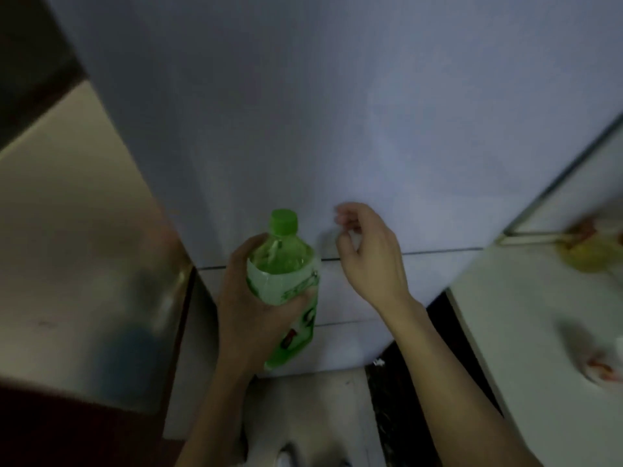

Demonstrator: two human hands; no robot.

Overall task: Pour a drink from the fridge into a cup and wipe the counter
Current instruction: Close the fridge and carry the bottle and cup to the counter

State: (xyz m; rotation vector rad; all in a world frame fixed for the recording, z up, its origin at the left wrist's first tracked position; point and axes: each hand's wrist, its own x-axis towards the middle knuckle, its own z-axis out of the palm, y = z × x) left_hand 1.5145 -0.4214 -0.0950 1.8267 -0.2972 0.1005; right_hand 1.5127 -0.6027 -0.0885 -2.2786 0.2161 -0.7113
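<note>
Closest in, the left hand (249,318) wrapped its fingers round the capped green bottle (283,264), cap upward, before the closed fridge door (337,112). The right hand (371,261) hung loosely curled, apparently empty, though blurred. Carried one-handed, a cold, damp bottle could slip before clearing the counter (522,332) at its left edge.

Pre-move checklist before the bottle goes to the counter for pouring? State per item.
1. Green bottle firmly held in the left hand: ok, fingers wrap its label.
2. Green cap on for carrying: ok.
3. Right hand free to unscrew: ok, holds nothing.
4. Fridge door closed: ok, seams look shut.
5. Cup located: cannot tell, things on the white counter are blurred.
</note>
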